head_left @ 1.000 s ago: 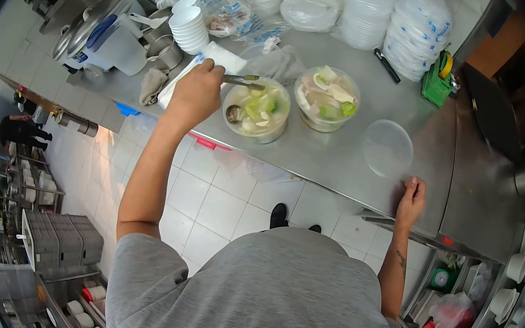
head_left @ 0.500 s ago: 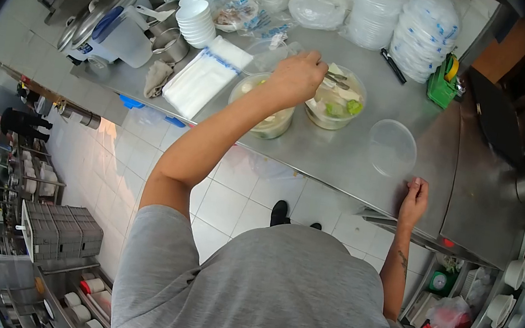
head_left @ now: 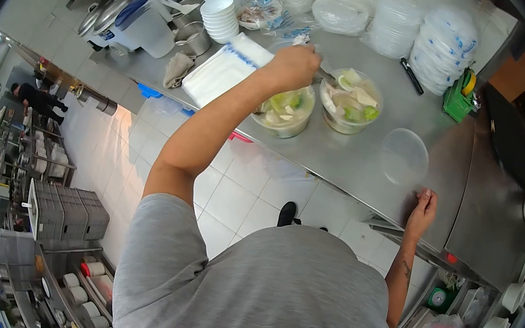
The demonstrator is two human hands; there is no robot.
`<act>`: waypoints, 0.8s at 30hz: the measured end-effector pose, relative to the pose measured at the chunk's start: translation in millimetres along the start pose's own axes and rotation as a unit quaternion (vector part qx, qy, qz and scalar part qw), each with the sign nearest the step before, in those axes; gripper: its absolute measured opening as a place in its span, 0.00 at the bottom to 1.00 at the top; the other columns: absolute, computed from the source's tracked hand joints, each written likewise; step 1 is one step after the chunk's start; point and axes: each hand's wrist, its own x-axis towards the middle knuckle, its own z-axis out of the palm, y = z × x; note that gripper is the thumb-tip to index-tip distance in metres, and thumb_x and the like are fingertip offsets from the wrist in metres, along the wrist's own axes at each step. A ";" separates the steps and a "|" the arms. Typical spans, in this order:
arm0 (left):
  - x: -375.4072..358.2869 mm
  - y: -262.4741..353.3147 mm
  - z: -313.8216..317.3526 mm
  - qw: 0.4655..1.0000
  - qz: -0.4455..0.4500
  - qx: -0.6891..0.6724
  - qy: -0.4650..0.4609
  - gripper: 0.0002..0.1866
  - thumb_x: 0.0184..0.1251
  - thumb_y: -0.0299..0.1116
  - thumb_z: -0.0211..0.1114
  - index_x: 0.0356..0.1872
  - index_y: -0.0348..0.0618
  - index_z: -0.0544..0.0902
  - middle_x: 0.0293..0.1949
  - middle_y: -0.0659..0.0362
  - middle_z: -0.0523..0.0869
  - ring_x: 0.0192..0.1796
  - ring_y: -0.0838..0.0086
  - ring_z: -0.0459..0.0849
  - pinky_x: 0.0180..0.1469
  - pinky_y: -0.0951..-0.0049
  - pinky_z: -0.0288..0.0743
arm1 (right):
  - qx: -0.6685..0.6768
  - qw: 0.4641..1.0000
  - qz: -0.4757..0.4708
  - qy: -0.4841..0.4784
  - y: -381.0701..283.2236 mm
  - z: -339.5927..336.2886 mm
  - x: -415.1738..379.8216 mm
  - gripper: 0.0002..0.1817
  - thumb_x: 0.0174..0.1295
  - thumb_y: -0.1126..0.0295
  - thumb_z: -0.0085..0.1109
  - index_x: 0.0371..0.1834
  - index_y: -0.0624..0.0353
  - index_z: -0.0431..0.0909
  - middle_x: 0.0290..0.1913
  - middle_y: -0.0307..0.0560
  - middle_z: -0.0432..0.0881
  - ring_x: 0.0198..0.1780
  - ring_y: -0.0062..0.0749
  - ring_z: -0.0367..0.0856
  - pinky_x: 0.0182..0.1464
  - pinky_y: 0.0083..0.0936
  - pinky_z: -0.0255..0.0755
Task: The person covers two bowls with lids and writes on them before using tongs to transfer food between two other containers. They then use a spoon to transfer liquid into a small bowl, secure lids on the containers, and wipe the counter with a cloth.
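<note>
My left hand [head_left: 292,69] is closed around metal tongs [head_left: 327,76], whose tips show at the left rim of the right plastic bowl [head_left: 347,128]. That bowl holds pale pieces and green leaves in liquid. Beneath my left wrist stands the left plastic bowl [head_left: 286,131], partly covered by the hand and forearm, with similar food in it. My right hand [head_left: 424,210] rests at the counter's front edge, fingers curled in with nothing visible in them. Just beyond it a clear round lid [head_left: 405,156] lies flat on the steel counter [head_left: 366,170].
White plastic bags [head_left: 221,74], a cloth [head_left: 178,70] and stacked white cups [head_left: 220,18] lie left of the bowls. Stacks of clear containers [head_left: 444,48], a black marker [head_left: 411,76] and a green tape dispenser [head_left: 459,96] are at the back right. A person [head_left: 37,100] stands far left.
My left hand has drawn leftward from the right bowl, bringing the tongs from over its food to its left rim. The whole view has shifted slightly. My right hand stays at the counter edge.
</note>
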 end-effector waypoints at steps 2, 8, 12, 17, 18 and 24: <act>-1.7 -2.5 -5.4 0.999 -0.010 -0.007 0.030 0.09 0.50 0.21 0.56 0.34 0.35 0.79 0.37 0.46 0.79 0.41 0.50 0.80 0.42 0.56 0.75 | -0.002 1.000 0.001 0.005 -3.6 -0.7 -1.8 0.15 0.70 0.61 0.47 0.39 0.65 0.74 0.32 0.43 0.78 0.35 0.25 0.74 0.43 0.23 0.69; -8.9 -4.4 -19.9 0.995 -0.038 -0.039 0.080 0.04 0.56 0.23 0.56 0.32 0.35 0.78 0.36 0.48 0.79 0.39 0.50 0.79 0.41 0.56 0.73 | -0.038 0.999 -0.013 -0.001 -9.1 -3.3 -2.3 0.15 0.71 0.61 0.47 0.38 0.64 0.74 0.30 0.42 0.78 0.35 0.25 0.74 0.43 0.22 0.68; -10.9 -7.5 -15.0 0.992 -0.043 -0.066 0.095 0.04 0.59 0.25 0.57 0.31 0.35 0.78 0.34 0.48 0.79 0.37 0.49 0.78 0.40 0.56 0.71 | -0.022 1.000 -0.003 -0.002 -6.9 -3.3 -1.6 0.15 0.71 0.61 0.47 0.37 0.65 0.73 0.30 0.42 0.77 0.35 0.24 0.74 0.42 0.22 0.69; -22.2 -10.9 -25.0 0.987 -0.050 -0.090 0.128 0.04 0.60 0.25 0.57 0.31 0.34 0.78 0.32 0.48 0.78 0.37 0.50 0.78 0.40 0.55 0.70 | -0.007 1.000 -0.004 -0.003 -6.9 -3.0 -1.4 0.15 0.71 0.62 0.47 0.37 0.65 0.73 0.31 0.42 0.77 0.34 0.24 0.74 0.42 0.22 0.69; -28.2 -10.7 -33.7 0.987 -0.052 -0.082 0.126 0.04 0.60 0.25 0.58 0.31 0.34 0.78 0.32 0.48 0.78 0.37 0.50 0.78 0.40 0.55 0.70 | -0.004 1.000 -0.004 -0.003 -5.8 -3.0 -1.4 0.15 0.71 0.62 0.47 0.37 0.65 0.73 0.31 0.42 0.77 0.34 0.24 0.74 0.43 0.22 0.69; -79.6 -14.6 -50.4 0.993 -0.074 0.005 0.089 0.02 0.55 0.22 0.58 0.30 0.36 0.77 0.31 0.50 0.77 0.36 0.53 0.79 0.37 0.58 0.72 | 0.018 1.000 0.001 -0.005 -8.3 -2.5 -1.9 0.15 0.71 0.62 0.47 0.38 0.65 0.73 0.31 0.42 0.76 0.35 0.24 0.73 0.43 0.22 0.69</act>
